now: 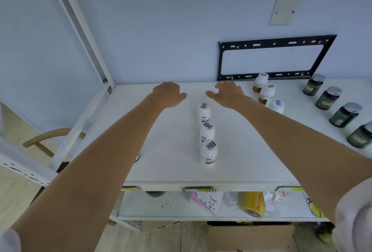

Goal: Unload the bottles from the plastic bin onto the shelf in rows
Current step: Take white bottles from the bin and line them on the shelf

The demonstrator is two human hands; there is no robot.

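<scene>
Left hand (168,94): open and empty, fingers spread, palm down over the back of the shelf (161,141), left of the white bottle row.
White bottle row (207,137): three upright, mid-shelf, in a front-to-back line.
Right hand (228,93): open, holding nothing, just right of that row's far end.
Brown-labelled bottles (265,92): farther right.
Dark green bottles (338,110): rightmost row.

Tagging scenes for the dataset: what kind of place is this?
Probably a storeroom or mock pharmacy stockroom: white metal shelf against a plain wall, white bottles and dark jars in rows, cardboard box on the floor.
</scene>
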